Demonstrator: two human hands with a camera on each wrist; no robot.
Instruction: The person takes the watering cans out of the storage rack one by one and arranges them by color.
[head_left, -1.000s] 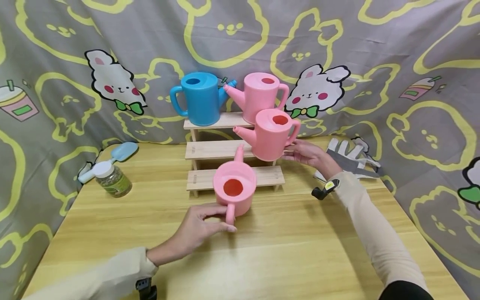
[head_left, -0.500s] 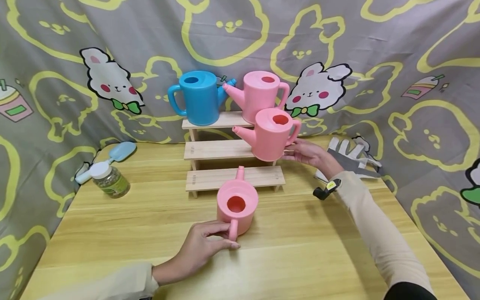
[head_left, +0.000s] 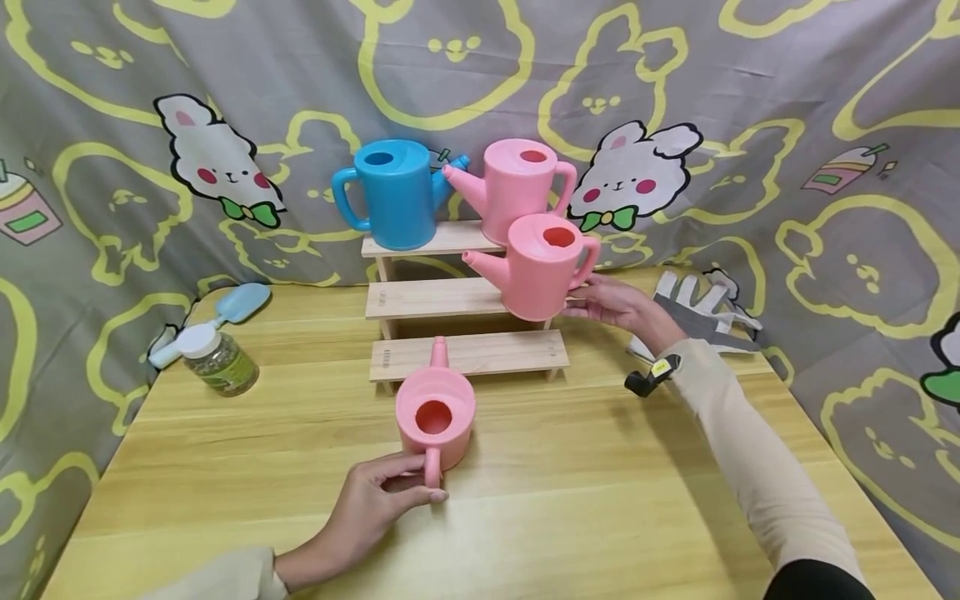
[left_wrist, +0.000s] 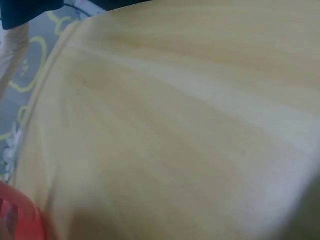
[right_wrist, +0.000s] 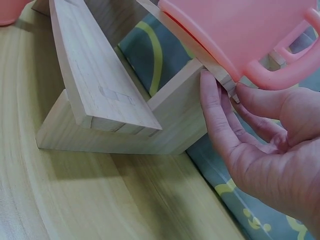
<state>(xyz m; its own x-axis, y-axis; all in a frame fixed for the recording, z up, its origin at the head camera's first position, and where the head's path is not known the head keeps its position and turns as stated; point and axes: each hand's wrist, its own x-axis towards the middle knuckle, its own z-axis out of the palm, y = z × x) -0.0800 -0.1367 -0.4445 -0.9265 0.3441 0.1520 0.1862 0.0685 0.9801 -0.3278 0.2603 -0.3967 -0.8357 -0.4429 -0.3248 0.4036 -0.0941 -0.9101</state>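
- Moved nearer the person and leftward since the first frame, the front pink watering can [head_left: 452,435] is upright before the wooden stand [head_left: 438,298]; whether it touches the tabletop [head_left: 570,500] is unclear.
- Left hand [head_left: 371,502]: fingers pinch its handle [head_left: 432,468].
- Right hand [head_left: 611,302]: fingers grip the middle step's end, under a second pink watering can [head_left: 536,279].
- Top step [head_left: 459,237]: blue watering can [head_left: 401,200], third pink watering can [head_left: 513,193].
- Far left: jar [head_left: 227,365], blue trowel [head_left: 243,302].
- Far right: gloves [head_left: 692,321].

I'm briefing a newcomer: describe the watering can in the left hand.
On the table, find the wooden step shelf. In front is a pink watering can, gripped by the left hand. Unlike the other cans, its body is off the shelf.
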